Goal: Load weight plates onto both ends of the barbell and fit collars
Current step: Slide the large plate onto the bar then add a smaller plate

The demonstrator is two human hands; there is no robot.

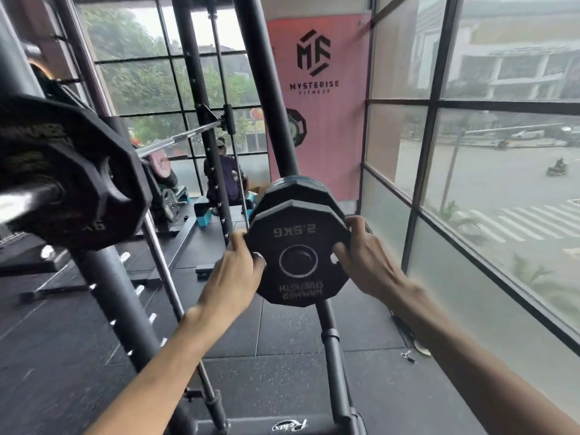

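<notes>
Two bare hands and forearms, nothing worn on them.
The left hand (233, 268) and right hand (361, 259) are slim and long-fingered, with short thumbnails that catch the light. Tendons ridge the back of the right hand. Behind the wrists, the lean left forearm (175, 350) and right forearm (470, 356) are uncovered.

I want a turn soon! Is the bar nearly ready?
Not quite. Big black many-sided plates already sit on the near end of the steel barbell. The left hand and right hand grip a small black 2.5 kg plate at the rack's stack. Left: sliding it on, and collars; I see none yet.
</notes>
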